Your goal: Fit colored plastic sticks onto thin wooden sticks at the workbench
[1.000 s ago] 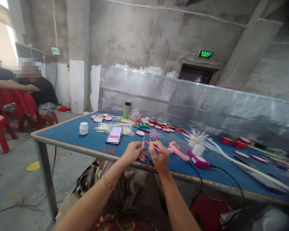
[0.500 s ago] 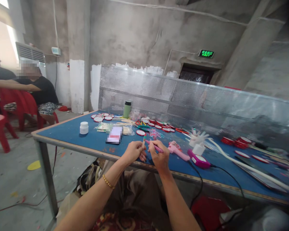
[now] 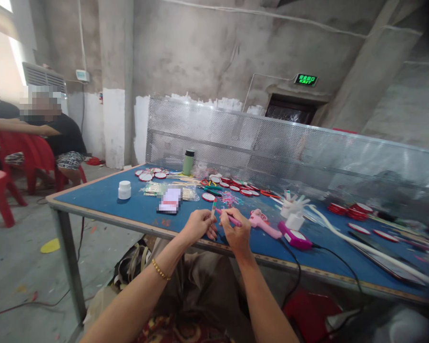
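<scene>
Over the front edge of the blue table (image 3: pixel 103 202), my left hand (image 3: pixel 199 225) is closed on a thin pale stick (image 3: pixel 213 206) with green and red bands near its upper end. The stick stands nearly upright. My right hand (image 3: pixel 238 233) grips a pink pen (image 3: pixel 233 220) with its tip pointing left, close to the stick. Whether the tip touches the stick is too small to tell. To the right of my right hand lies a pink tool (image 3: pixel 266 227) shaped like a handle with a red and white head.
A phone (image 3: pixel 170 200), a white jar (image 3: pixel 124 189) and a green bottle (image 3: pixel 188 163) stand on the left. Red-rimmed discs (image 3: pixel 209 197) and pliers (image 3: pixel 214 193) lie behind my hands. A purple box (image 3: pixel 295 237) with cables sits right. Another person (image 3: pixel 62 136) sits far left.
</scene>
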Demonstrator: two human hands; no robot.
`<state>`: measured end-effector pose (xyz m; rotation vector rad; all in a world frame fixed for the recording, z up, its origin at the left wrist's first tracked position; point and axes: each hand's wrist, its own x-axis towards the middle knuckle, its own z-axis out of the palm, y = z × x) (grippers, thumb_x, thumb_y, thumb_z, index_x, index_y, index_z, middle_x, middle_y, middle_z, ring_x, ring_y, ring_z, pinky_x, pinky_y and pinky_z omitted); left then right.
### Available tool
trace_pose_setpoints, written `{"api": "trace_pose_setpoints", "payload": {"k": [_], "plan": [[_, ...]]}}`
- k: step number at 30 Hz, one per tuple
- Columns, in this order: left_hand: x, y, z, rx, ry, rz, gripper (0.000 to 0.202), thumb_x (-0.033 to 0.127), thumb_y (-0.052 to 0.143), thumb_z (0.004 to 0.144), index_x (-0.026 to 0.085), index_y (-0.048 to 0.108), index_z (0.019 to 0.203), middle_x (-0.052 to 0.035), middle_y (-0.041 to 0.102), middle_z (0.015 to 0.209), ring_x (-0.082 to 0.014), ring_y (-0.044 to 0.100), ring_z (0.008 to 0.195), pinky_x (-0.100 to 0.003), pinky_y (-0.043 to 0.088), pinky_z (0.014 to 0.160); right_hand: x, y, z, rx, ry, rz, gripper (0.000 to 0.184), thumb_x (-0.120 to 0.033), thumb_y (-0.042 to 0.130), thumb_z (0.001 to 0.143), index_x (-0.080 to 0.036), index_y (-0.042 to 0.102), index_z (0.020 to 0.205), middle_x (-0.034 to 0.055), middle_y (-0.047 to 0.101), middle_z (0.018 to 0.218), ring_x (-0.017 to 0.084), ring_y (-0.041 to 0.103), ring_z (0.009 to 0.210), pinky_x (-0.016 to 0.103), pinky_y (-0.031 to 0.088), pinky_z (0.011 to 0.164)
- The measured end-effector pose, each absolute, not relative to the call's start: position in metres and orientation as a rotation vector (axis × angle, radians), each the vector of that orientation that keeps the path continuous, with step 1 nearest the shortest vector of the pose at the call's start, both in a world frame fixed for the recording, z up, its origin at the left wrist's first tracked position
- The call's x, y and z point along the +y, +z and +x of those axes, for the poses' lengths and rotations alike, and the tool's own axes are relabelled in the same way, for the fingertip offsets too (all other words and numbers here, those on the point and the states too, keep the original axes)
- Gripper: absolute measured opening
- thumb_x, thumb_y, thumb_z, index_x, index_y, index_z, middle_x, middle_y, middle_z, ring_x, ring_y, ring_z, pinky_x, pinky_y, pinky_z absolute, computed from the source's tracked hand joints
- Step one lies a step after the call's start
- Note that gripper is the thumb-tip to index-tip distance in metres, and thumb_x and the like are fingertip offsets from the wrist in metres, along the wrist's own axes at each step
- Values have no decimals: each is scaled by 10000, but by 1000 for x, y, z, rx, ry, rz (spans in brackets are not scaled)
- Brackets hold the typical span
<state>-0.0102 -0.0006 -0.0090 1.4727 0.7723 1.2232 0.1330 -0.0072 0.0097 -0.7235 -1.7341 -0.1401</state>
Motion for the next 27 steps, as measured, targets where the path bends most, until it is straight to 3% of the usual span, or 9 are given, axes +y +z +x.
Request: {"api": "trace_pose_setpoints", "payload": {"k": [27], "plan": [[2, -10, -10, 776, 1229, 1462, 150, 271, 527, 856, 144, 537, 777, -13, 644, 587, -170, 662, 479, -241, 527, 437, -8, 9, 133, -1724, -125, -737, 190, -240, 510, 921, -204, 610, 764, 0, 654, 679, 152, 624, 629, 271, 479, 634]]}}
